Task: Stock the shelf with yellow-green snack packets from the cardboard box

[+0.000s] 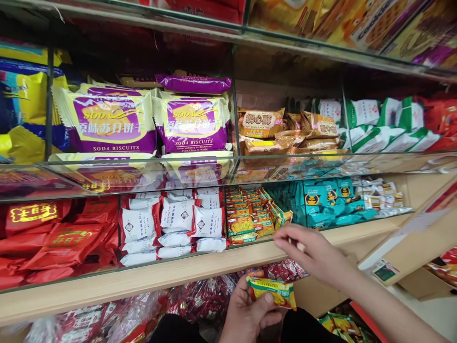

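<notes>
My left hand [246, 312] is at the bottom middle, closed on a small yellow-and-green snack packet [273, 291], its thumb over the packet's lower edge. Above and to the right is my right hand [314, 252], at the wooden front edge of the lower shelf. Its fingers are loosely bent and apart, with nothing visible in them. Just past its fingertips, similar small yellow-and-green packets [255, 212] fill a narrow glass-walled compartment in rows. One packet at that compartment's right side [282, 215] leans at an angle.
White-and-red packets [176, 216] and red packets [57, 238] lie left of that compartment, teal packets [326, 200] to its right. Soda biscuit packs [110, 121] stand on the glass shelf [178, 174] above. Plastic-wrapped goods [203, 295] lie below the wooden ledge [117, 281].
</notes>
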{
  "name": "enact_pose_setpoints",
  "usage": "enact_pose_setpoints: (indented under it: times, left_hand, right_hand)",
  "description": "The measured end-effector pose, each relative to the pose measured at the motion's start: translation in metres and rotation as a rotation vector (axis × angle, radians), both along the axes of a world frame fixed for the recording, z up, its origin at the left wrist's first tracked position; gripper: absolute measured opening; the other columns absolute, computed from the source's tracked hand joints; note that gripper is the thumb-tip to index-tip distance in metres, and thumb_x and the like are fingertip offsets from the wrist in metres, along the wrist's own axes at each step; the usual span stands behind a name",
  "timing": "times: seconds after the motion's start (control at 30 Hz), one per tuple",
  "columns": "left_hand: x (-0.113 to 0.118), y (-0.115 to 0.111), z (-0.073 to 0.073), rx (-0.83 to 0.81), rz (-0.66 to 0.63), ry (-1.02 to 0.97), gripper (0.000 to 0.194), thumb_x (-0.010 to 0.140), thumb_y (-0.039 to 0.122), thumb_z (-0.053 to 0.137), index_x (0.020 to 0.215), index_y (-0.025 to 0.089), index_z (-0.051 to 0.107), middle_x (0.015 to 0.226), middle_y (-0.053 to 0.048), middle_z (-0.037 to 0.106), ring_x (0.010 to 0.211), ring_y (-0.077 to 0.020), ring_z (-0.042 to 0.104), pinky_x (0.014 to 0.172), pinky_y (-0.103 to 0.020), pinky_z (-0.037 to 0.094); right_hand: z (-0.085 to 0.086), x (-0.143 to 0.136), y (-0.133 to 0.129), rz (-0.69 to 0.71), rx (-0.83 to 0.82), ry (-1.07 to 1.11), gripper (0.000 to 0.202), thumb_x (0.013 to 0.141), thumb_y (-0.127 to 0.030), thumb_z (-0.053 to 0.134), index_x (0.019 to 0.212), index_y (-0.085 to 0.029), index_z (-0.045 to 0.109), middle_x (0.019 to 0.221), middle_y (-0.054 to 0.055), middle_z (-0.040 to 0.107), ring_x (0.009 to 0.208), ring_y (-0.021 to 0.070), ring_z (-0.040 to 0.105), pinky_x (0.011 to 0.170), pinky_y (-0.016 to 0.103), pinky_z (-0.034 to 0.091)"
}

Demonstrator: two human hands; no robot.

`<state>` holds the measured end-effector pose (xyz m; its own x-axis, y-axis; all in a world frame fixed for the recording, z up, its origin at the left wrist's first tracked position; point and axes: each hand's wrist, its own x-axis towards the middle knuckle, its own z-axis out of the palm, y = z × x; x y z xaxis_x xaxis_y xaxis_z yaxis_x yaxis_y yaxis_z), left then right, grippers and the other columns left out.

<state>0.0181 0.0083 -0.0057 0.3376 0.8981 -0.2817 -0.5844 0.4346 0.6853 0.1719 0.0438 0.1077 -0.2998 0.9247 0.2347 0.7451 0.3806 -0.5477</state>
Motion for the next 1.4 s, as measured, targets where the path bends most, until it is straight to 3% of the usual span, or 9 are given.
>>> enact_pose_setpoints:
  times: [0.2,0.43,0.6,0.77,0.93,1.03,1.13,1.3,1.4]
  left_hand:
    - [-0.005,-0.007,0.014,0.079,-0.074,0.146,0.033,0.067,0.031,0.072,0.091,0.013,0.058,0.073,-0.007,0.072,0.057,-0.0160,0.068,0.046,-0.018,0.049]
    - [-0.004,-0.007,0.016,0.085,-0.096,0.109,0.025,0.076,0.034,0.062,0.088,0.012,0.060,0.074,-0.007,0.072,0.057,-0.0145,0.068,0.049,-0.019,0.051]
    - [-0.005,-0.006,0.013,0.116,-0.106,0.046,0.031,0.072,0.035,0.067,0.090,0.011,0.060,0.073,-0.010,0.072,0.057,-0.0153,0.068,0.050,-0.021,0.051]
    - [-0.004,-0.002,0.009,0.198,-0.055,0.007,0.032,0.059,0.028,0.077,0.084,0.018,0.060,0.070,-0.001,0.069,0.053,-0.0103,0.062,0.047,-0.018,0.046]
    - [-0.002,-0.005,0.010,0.377,0.069,0.150,0.032,0.058,0.016,0.077,0.086,0.020,0.063,0.068,0.002,0.064,0.061,-0.0101,0.057,0.056,-0.018,0.043]
    - [0.001,-0.009,0.009,0.382,0.075,0.164,0.040,0.060,0.020,0.076,0.096,0.022,0.058,0.063,0.003,0.060,0.054,-0.0095,0.053,0.051,-0.019,0.039]
    - [0.000,-0.008,0.008,0.388,0.094,0.082,0.038,0.067,0.030,0.071,0.101,0.022,0.057,0.072,-0.001,0.063,0.065,-0.0138,0.056,0.060,-0.024,0.042]
    - [-0.001,-0.003,0.004,0.284,0.023,0.125,0.026,0.066,0.032,0.071,0.087,0.020,0.062,0.073,-0.003,0.065,0.063,-0.0134,0.056,0.061,-0.025,0.041]
    - [0.005,-0.004,-0.004,0.276,0.016,0.109,0.028,0.060,0.031,0.076,0.084,0.020,0.064,0.069,-0.003,0.065,0.060,-0.0126,0.054,0.056,-0.023,0.039]
  right_hand:
    - [-0.052,0.011,-0.056,-0.140,-0.400,0.380,0.037,0.075,-0.038,0.058,0.108,-0.023,0.053,0.100,0.005,0.060,0.081,0.0182,0.056,0.069,0.028,0.046]
    - [-0.068,0.016,-0.056,-0.237,-0.463,0.643,0.030,0.071,-0.043,0.062,0.088,-0.019,0.061,0.065,-0.002,0.054,0.062,0.0134,0.051,0.058,0.024,0.044]
    - [-0.060,0.014,-0.060,-0.116,-0.526,0.593,0.037,0.072,-0.039,0.062,0.105,-0.023,0.054,0.087,0.002,0.061,0.076,0.0162,0.055,0.065,0.026,0.045]
    - [-0.044,0.009,-0.059,-0.105,-0.448,0.412,0.018,0.075,-0.038,0.059,0.079,-0.021,0.055,0.074,0.000,0.058,0.069,0.0153,0.053,0.061,0.025,0.043]
    - [-0.032,0.002,-0.053,0.011,-0.457,0.262,0.035,0.075,-0.035,0.061,0.108,-0.029,0.055,0.092,0.000,0.060,0.077,0.0153,0.054,0.067,0.024,0.043]
    - [-0.026,0.004,-0.048,0.088,-0.469,0.162,0.026,0.076,-0.035,0.059,0.101,-0.029,0.062,0.084,0.000,0.061,0.072,0.0151,0.054,0.063,0.025,0.043]
    - [-0.014,0.013,-0.038,0.005,-0.439,0.300,0.027,0.076,-0.038,0.057,0.098,-0.024,0.061,0.082,0.001,0.062,0.068,0.0147,0.055,0.061,0.026,0.045]
    - [0.016,0.022,0.006,-0.216,-0.315,0.813,0.038,0.068,-0.038,0.065,0.099,-0.021,0.053,0.092,0.003,0.060,0.065,0.0129,0.061,0.067,0.031,0.054]
    - [0.022,0.015,0.050,-0.237,-0.171,0.717,0.024,0.073,-0.028,0.059,0.095,-0.019,0.053,0.093,0.005,0.061,0.076,0.0158,0.064,0.075,0.033,0.054]
